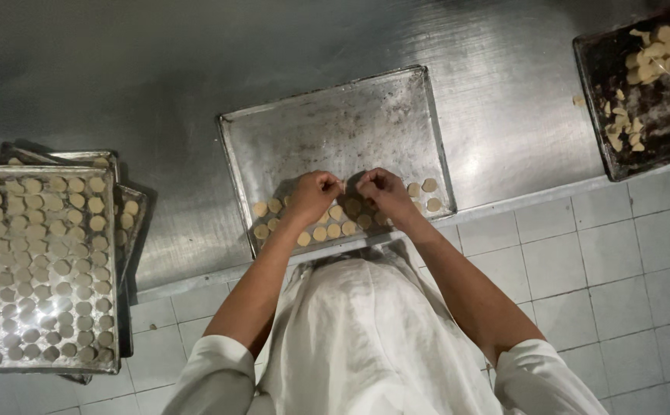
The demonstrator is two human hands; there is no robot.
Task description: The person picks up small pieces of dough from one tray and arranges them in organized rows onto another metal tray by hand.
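From the head camera, looking straight down, a metal baking tray (335, 131) lies in the middle of a steel table (143, 69), and the person's two hands meet over its near edge. The left hand (313, 194) is curled with its fingers bunched toward the thumb, and the right hand (381, 192) is curled the same way just beside it; the knuckles face the camera, so whatever is pinched between the fingertips is hidden, and I cannot tell whether either hand grips a piece or merely touches one. Small round dough discs (333, 229) lie in short rows along the tray's edge at 6 o'clock, several covered by the hands and wrists; a few show clear at 3 o'clock of the right hand. At 9 o'clock from the hands stands a stack of trays (112, 253), the top one packed with rows of the same pale discs, the lower ones showing only as corners. At 2 o'clock a dark tray (592, 92) is cut off by the picture's edge and holds loose, irregular dough scraps (661, 50). The person's white garment (366, 338) hides the table's front edge below the hands.
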